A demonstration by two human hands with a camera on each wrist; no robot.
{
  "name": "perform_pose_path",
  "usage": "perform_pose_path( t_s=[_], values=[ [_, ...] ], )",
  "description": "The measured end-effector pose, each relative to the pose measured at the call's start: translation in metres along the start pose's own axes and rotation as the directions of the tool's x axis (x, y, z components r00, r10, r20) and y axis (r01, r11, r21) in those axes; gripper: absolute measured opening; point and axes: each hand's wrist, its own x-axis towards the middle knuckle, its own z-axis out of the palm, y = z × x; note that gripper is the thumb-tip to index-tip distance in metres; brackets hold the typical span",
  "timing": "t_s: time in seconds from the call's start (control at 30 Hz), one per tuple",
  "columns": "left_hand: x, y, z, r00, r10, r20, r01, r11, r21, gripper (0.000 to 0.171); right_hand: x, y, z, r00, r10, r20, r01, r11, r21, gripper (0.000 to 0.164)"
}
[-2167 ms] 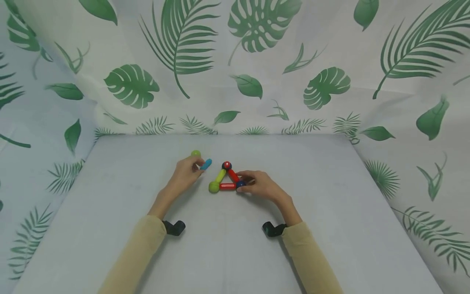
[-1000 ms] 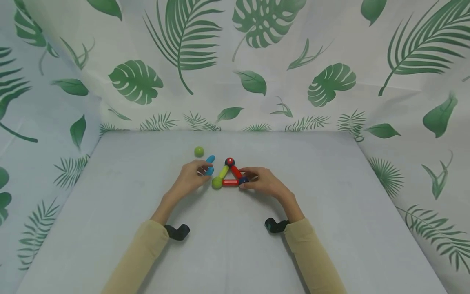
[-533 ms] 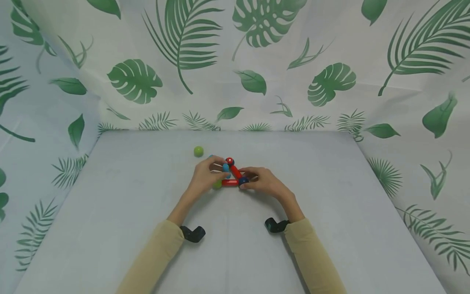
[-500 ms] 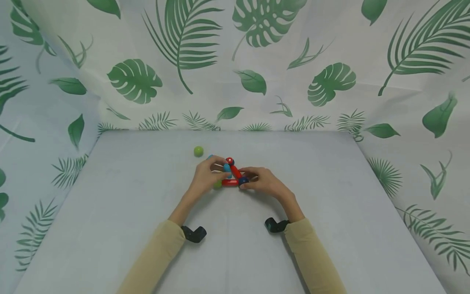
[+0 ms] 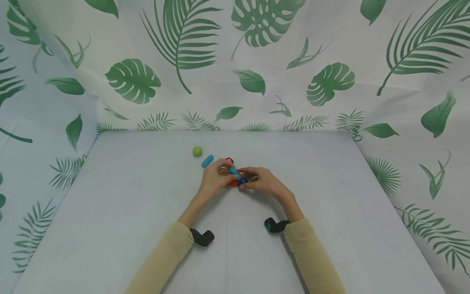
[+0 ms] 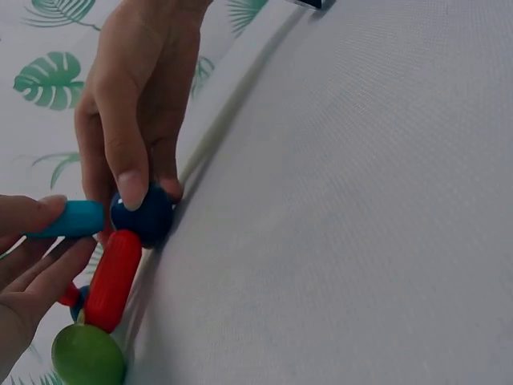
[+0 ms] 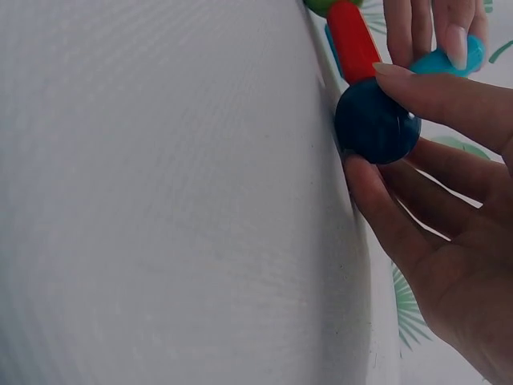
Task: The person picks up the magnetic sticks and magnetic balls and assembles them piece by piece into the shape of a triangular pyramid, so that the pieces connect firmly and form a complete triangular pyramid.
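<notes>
My left hand (image 5: 216,179) pinches a light blue magnetic rod (image 6: 78,218) between thumb and fingers. The rod's free end points at a dark blue ball (image 6: 146,216) and sits right by its surface. My right hand (image 5: 263,181) grips that ball with thumb and fingers at a corner of a triangle of rods and balls. From the ball a red rod (image 6: 114,281) runs to a green ball (image 6: 86,357), which the left hand hides in the head view. At the triangle's far corner is a red-and-dark-blue ball (image 5: 229,160); the yellow-green side is mostly covered.
Behind the left hand, a second light blue rod (image 5: 207,161) lies on the white table (image 5: 227,253). A loose green ball (image 5: 197,151) rests farther back. Leaf-printed cloth (image 5: 205,102) stands along the table's back and sides. Each wrist wears a black camera mount.
My left hand has picked up one light blue rod and carried it right, over the triangle to the dark blue ball. The other blue rod is left behind. My right hand stays on the ball.
</notes>
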Motion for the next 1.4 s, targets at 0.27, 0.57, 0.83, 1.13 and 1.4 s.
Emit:
perform_pose_path(
  t_s=[0.27, 0.57, 0.83, 1.13, 1.4],
  values=[
    [-0.001, 0.001, 0.005, 1.0, 0.012, -0.001, -0.012, 1.0, 0.002, 0.026, 0.0, 0.001, 0.001, 1.0, 0.008, -0.002, -0.008, 1.0, 0.002, 0.058],
    [-0.004, 0.004, -0.021, 0.999, 0.052, 0.0, -0.052, 0.989, 0.141, 0.023, -0.001, -0.001, 0.001, 0.999, 0.045, -0.003, -0.045, 0.999, -0.003, 0.059],
    [0.011, -0.002, -0.059, 0.997, 0.073, -0.021, -0.062, 0.94, 0.336, 0.021, -0.001, -0.002, 0.002, 0.997, 0.078, -0.004, -0.078, 0.997, -0.008, 0.059],
    [0.04, -0.016, -0.07, 0.997, 0.061, 0.038, -0.072, 0.835, 0.546, 0.025, -0.001, -0.001, 0.002, 0.996, 0.087, -0.009, -0.087, 0.996, -0.002, 0.059],
    [0.053, -0.024, -0.066, 0.998, -0.031, 0.055, -0.009, 0.793, 0.61, 0.042, -0.001, -0.001, 0.002, 0.995, 0.101, -0.004, -0.101, 0.995, -0.004, 0.059]
  ],
)
